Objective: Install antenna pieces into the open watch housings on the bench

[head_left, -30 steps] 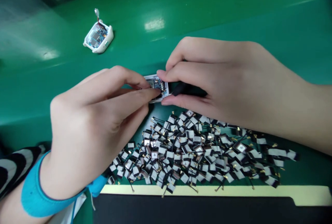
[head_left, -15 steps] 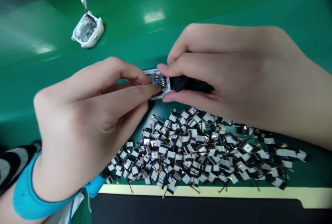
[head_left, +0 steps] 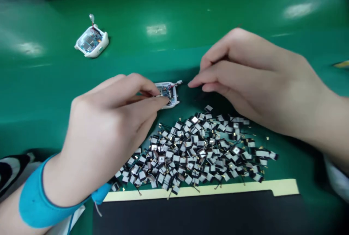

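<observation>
My left hand [head_left: 117,122] holds a white watch case [head_left: 174,101] on the green surface, its fingers closed over the left part. Blue circuitry shows inside the case, and a small silver part on a red wire sticks out at its upper right corner. To the right of the case, apart from it, my right hand [head_left: 259,78] hovers with its thumb and fingertips drawn together. Whether anything small is between those fingertips cannot be made out. Just below both hands lies a pile of small black and white parts with thin black cables [head_left: 188,151].
A second open white watch case [head_left: 101,46] sits at the upper left of the green surface [head_left: 131,53]. Along the near side are a pale yellow strip [head_left: 218,190] and a black sheet [head_left: 191,213]. A yellow-tipped object [head_left: 342,64] is at the right edge.
My right hand has let go of the watch case and moved right, away from it. The case's right end and its wired silver part now show. The view has shifted slightly.
</observation>
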